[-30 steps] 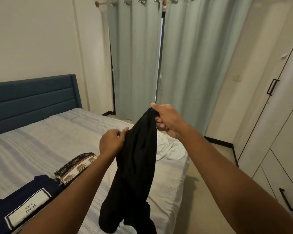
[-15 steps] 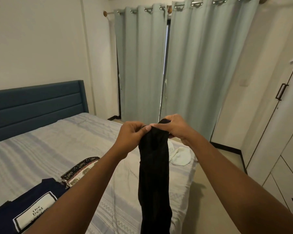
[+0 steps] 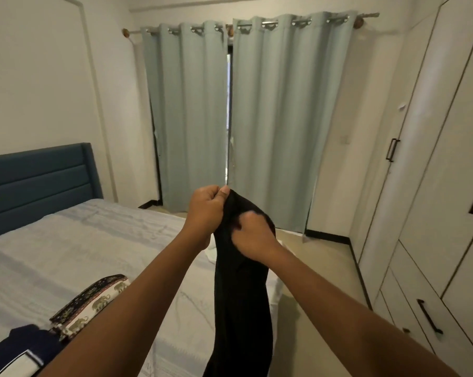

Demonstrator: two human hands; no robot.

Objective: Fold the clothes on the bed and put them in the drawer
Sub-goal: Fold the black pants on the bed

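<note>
Hanging over the right edge of the bed, the black garment is held at its top by both hands — left hand pinching the upper edge with curled fingers, right hand clenched on the fabric just below — with a navy shirt and an elephant-print cloth lying on the bed.

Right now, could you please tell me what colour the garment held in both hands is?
Plain black; the garment shows best in the head view.

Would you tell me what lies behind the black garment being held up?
A white cloth on the bed peeks out beside the black garment, which covers the rest of it.
</note>
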